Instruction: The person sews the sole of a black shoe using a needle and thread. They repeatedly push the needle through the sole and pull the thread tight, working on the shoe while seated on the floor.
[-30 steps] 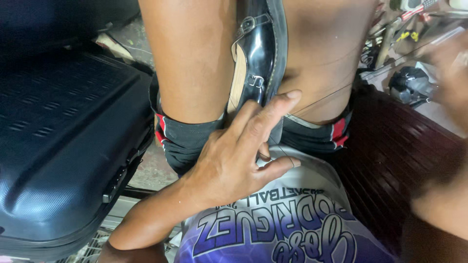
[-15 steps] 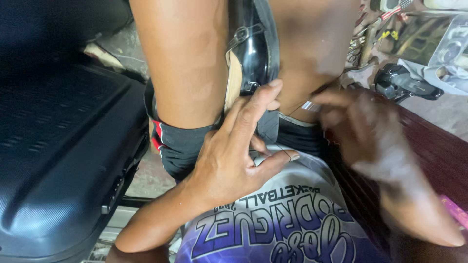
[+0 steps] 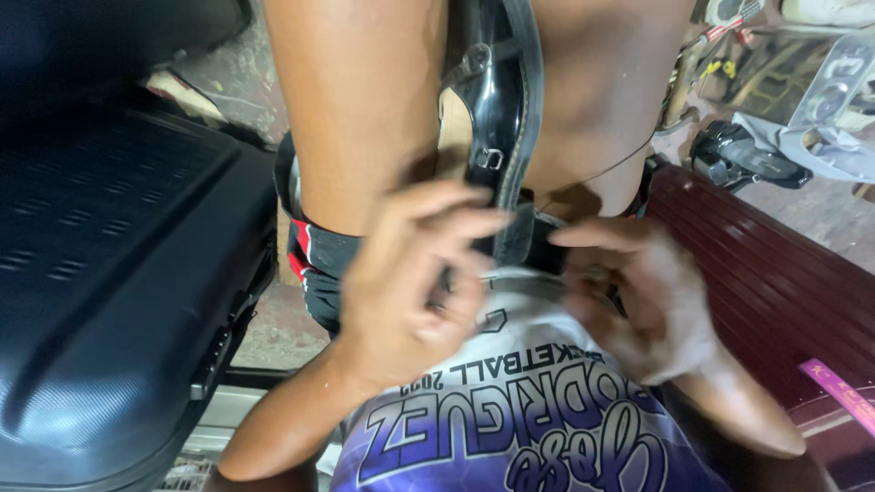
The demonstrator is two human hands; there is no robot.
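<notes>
Both hands meet low in the middle of the view, just above the purple and white jersey [image 3: 510, 428] that fills the bottom edge. Left hand [image 3: 415, 282] is curled, its fingers bent inward against the near end of a glossy black shoe [image 3: 497, 118]; the thumb lies along the top and the fingertips tuck under, so the exact hold is hard to see. Right hand [image 3: 638, 301] is blurred, fingers [image 3: 583, 235] stretched toward the same near end of the shoe and touching it; whether it grips or only presses cannot be told.

That shoe is clamped between the two bare thighs, its long axis running straight away from the camera, up the picture. A small metal buckle [image 3: 489, 159] shows on its side. Its far end is cut off by the top edge, and its near end is hidden behind the fingers.

Room is tight: the thighs close both flanks of the shoe. A black case [image 3: 118, 301] with a textured lid stands close on the left, and a dark red ribbed surface [image 3: 775, 282] on the right. Farther off at the upper right lies a clutter of tools and metal parts [image 3: 756, 155], too jumbled to make out.
</notes>
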